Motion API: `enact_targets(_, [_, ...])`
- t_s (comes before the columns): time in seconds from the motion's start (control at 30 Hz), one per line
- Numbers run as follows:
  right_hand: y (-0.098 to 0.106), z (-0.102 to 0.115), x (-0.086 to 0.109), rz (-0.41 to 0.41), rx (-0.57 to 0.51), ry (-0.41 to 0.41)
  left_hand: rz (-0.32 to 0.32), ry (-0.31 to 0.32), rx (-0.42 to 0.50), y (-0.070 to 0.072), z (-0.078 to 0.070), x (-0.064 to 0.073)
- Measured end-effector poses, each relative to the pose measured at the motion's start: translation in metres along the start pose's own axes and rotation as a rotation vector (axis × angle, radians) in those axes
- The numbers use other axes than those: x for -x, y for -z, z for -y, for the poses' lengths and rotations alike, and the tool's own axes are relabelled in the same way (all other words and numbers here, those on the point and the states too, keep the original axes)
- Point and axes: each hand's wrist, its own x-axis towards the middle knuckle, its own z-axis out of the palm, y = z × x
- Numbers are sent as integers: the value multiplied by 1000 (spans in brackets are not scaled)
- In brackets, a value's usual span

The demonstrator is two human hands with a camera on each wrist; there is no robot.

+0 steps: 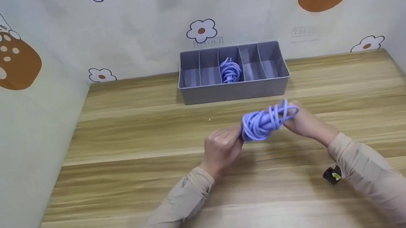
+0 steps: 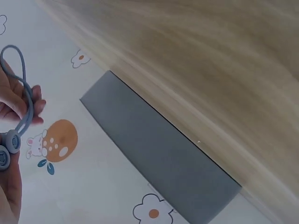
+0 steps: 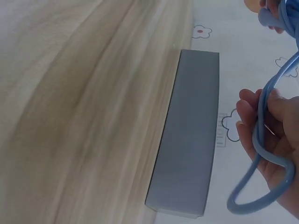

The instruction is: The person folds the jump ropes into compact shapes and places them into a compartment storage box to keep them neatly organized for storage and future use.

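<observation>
A blue-purple jump rope (image 1: 260,125), wound into a bundle, is held above the table between both hands. At its left end, my left hand (image 1: 222,150) grips the bundle with curled fingers. The left wrist view shows two round handle ends (image 2: 13,141) side by side at that hand. My right hand (image 1: 305,123) is at the bundle's other end. In the right wrist view, a loose loop of the rope (image 3: 261,135) passes between its thumb and curled fingers. Part of the right hand is hidden behind the rope in the head view.
A grey divided box (image 1: 234,91) stands at the table's back edge, against the patterned backdrop. Another coiled blue-purple rope (image 1: 230,70) lies in its middle compartment. A small black object (image 1: 331,175) is beside the right forearm. Patterned walls flank the wooden table (image 1: 114,179).
</observation>
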Motion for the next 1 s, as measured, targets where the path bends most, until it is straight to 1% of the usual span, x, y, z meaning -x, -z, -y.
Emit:
enact_targets(0.07, [-5,2,3,27,-23,-42,6,58,-5,-2,3,0])
enact_targets(0.17, [-14,9,8,99,-110,-135,19,148,-37,-4,10,1])
enact_targets(0.2, [-14,17,9,120,-143,-164,25,172,-51,-5,12,2])
enact_targets(0.27, [-14,35,9,155,-206,-210,36,198,-88,-6,17,5])
enact_targets(0.33, [-13,51,9,167,-257,-246,43,204,-114,-6,21,7])
enact_targets(0.4, [-14,60,9,168,-288,-283,52,207,-122,-6,24,8])
enact_targets(0.47, [-19,54,12,155,-283,-308,54,217,-124,-6,25,8])
enact_targets(0.57, [-24,42,17,134,-269,-339,56,255,-124,-5,27,9])
enact_targets(0.63, [-23,40,20,120,-253,-346,59,275,-131,-4,28,9])
enact_targets(0.73, [-20,41,26,101,-215,-329,71,294,-131,-2,30,9])
enact_targets(0.83, [-16,44,32,71,-159,-293,87,339,-124,0,31,8])
enact_targets(0.93, [-12,47,38,28,-73,-246,111,394,-130,3,33,7])
enact_targets(1.0, [-8,51,40,7,-26,-210,126,408,-133,4,33,7])
